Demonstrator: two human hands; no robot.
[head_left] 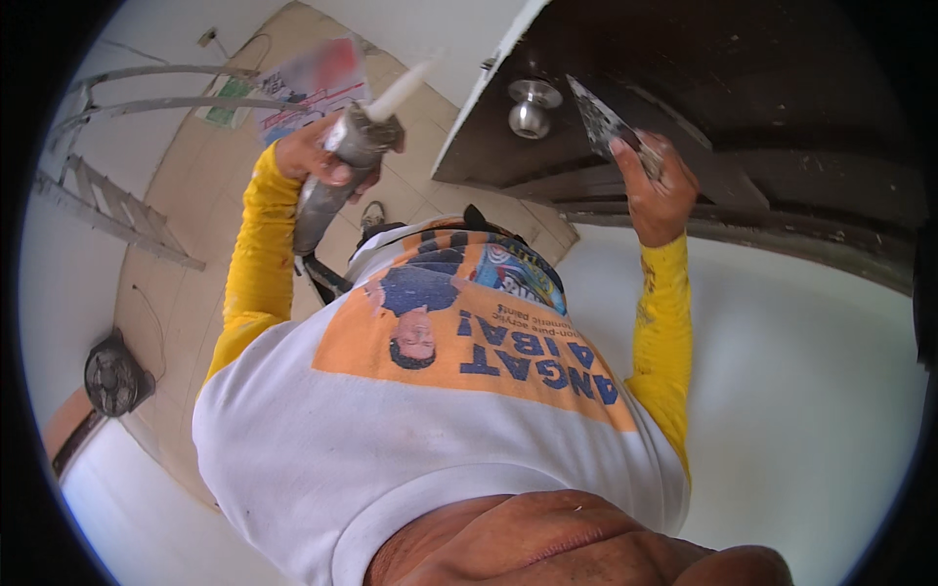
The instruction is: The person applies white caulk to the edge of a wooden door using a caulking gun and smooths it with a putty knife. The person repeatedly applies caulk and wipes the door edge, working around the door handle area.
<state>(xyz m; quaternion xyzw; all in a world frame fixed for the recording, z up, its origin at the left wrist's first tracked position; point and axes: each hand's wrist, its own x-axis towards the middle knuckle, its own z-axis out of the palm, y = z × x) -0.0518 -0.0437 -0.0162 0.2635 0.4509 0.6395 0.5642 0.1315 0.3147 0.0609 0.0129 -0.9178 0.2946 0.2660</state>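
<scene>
My left hand (311, 154) is wrapped round a caulking gun (322, 210) loaded with a grey, smeared sealant tube. Its pale nozzle (399, 93) points up and to the right, toward the door's edge but apart from it. In my right hand (662, 190) is a putty knife (598, 115), gripped by its handle. Grey-white residue coats its triangular blade, which tilts up and left in front of a dark brown door (664, 59). A round silver doorknob (531, 115) sits just left of the blade. The gun's trigger is mostly hidden.
A metal stepladder (122, 210) stands at the left. Below it, a dark round fan (117, 376) with a cord rests on the beige tiled floor (186, 293). Printed sheets (337, 83) lie beyond my left hand. White wall (772, 391) runs along the right.
</scene>
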